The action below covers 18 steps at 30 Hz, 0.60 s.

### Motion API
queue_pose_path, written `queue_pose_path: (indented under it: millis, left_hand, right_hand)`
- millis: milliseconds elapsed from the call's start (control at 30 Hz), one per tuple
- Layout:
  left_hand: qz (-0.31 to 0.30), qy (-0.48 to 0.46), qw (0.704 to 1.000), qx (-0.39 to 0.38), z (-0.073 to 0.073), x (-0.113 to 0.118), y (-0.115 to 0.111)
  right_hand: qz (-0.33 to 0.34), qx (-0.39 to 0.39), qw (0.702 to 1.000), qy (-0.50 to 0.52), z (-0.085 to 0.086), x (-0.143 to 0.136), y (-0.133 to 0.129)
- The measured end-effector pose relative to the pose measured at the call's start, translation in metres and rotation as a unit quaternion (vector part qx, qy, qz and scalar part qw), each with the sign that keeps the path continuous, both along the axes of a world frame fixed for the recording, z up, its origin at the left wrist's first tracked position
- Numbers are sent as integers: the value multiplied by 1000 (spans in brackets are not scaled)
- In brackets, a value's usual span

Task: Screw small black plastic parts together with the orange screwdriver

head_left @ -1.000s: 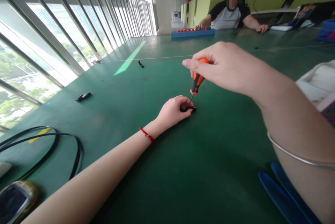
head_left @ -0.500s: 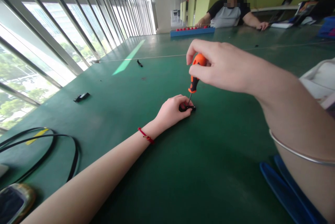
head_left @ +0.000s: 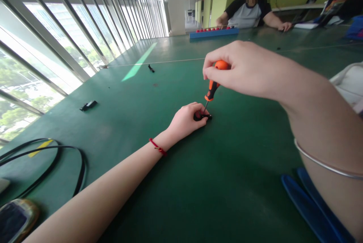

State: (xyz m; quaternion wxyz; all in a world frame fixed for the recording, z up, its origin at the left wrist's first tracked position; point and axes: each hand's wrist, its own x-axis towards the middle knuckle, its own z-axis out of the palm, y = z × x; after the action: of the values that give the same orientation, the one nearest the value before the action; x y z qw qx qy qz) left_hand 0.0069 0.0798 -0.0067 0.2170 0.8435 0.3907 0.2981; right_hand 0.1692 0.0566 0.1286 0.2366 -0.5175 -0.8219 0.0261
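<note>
My left hand [head_left: 188, 120] rests on the green table [head_left: 232, 182], its fingers closed round a small black part [head_left: 206, 116]. Above it, my right hand [head_left: 235, 67] grips the handle of an orange and black screwdriver [head_left: 211, 89]. The screwdriver leans slightly, and its thin metal shaft points down to the black part between my left fingers. Its very tip is hidden at the part.
At the left lie a black clip-like piece [head_left: 88, 105], a looped black cable [head_left: 82, 167] and a device [head_left: 17, 218]. A small black piece [head_left: 151, 68] lies farther back. Blue handles [head_left: 309, 201] are under my right forearm. A person sits behind a blue rack [head_left: 214, 33].
My right hand has turned and shifted slightly right, tilting the screwdriver's handle a little further over. The blue rack has moved to the right. My left hand has stayed in place.
</note>
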Motion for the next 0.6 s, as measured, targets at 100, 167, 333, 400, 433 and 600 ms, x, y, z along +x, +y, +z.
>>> queue_pose_path:
  millis: [100,167,333,400,433,600]
  left_hand:
    - [1,1,1000,-2,1,0,-1]
    - [5,5,1000,-4,2,1,-2]
    - [8,8,1000,-12,5,1,-3]
    - [6,12,1000,-11,6,1,-4]
    - [5,14,1000,-9,6,0,-4]
    - [0,19,1000,-8,5,-1,-3]
  right_hand:
    - [6,4,1000,4,0,2,1]
    - [5,-25,1000,2,1,3,0]
    - [2,-47,999,5,2,6,-1]
    - [9,-27,1000,9,0,6,0]
    - [12,-21,1000,10,0,5,1]
    - [18,-15,1000,9,-1,-1,1]
